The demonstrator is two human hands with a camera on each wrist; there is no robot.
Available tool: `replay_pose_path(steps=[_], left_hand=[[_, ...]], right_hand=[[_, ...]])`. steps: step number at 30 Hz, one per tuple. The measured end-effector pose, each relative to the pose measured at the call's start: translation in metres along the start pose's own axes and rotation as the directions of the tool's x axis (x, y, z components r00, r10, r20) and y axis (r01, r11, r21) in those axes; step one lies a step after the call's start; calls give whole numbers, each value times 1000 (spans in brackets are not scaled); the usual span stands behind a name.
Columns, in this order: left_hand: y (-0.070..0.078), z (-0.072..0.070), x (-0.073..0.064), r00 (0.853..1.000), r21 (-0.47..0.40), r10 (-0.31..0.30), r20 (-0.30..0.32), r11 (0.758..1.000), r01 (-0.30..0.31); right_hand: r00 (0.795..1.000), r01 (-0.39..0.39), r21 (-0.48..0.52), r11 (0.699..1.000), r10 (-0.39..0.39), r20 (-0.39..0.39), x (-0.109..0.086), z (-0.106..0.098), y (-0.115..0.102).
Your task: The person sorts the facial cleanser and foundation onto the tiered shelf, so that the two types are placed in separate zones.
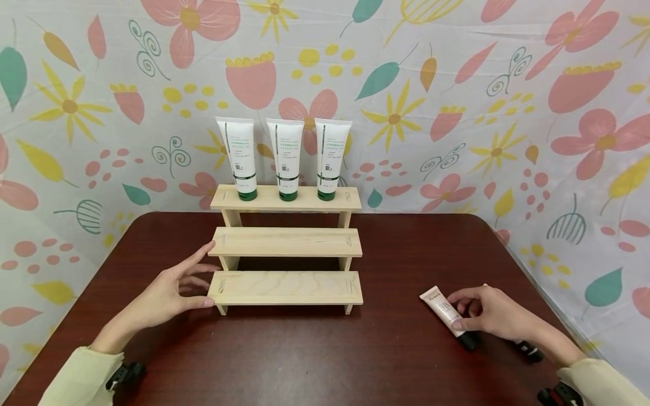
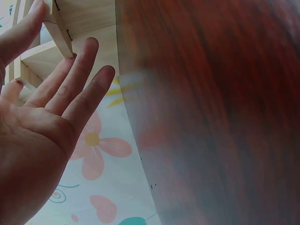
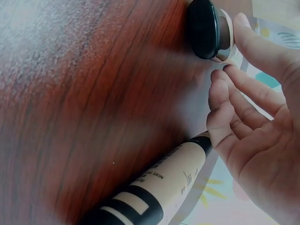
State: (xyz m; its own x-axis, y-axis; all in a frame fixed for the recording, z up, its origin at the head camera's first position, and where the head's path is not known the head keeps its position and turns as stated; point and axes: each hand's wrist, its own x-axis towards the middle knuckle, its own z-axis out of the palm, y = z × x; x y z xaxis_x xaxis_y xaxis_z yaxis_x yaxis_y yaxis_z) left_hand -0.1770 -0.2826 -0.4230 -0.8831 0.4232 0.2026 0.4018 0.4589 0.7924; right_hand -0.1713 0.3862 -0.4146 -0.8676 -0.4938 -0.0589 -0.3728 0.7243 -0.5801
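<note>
A three-tier wooden stand (image 1: 286, 287) is placed on the table. My left hand (image 1: 162, 293) touches its left side, thumb by the lowest step and index fingertip at the middle step; the left wrist view shows its other fingers extended. At the right, my right hand (image 1: 500, 313) pinches a beige BB cream tube (image 1: 440, 305) between thumb and fingers. This tube slants on or close over the table, its black cap (image 3: 204, 30) towards the near side. Another beige tube (image 3: 171, 176) with black bands lies by the right hand, mostly hidden under the forearm in the head view.
Three white tubes with green caps, left (image 1: 242, 158), middle (image 1: 287, 158) and right (image 1: 332, 158), stand upright on the top step. The dark red wooden table (image 1: 284, 361) ends at a floral cloth (image 1: 396, 67) behind and at both sides.
</note>
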Motion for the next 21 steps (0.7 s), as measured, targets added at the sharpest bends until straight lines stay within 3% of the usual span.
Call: replay_pose_path(steps=[12,21], left_hand=[[-1,0,0,1000,3,7,-2,1000,-7],[1,0,-1,1000,3,8,-4,1000,-8]], right_hand=[[995,21,147,989,-35,92,6,3,2],[995,29,195,980,-47,88,6,5,-2]])
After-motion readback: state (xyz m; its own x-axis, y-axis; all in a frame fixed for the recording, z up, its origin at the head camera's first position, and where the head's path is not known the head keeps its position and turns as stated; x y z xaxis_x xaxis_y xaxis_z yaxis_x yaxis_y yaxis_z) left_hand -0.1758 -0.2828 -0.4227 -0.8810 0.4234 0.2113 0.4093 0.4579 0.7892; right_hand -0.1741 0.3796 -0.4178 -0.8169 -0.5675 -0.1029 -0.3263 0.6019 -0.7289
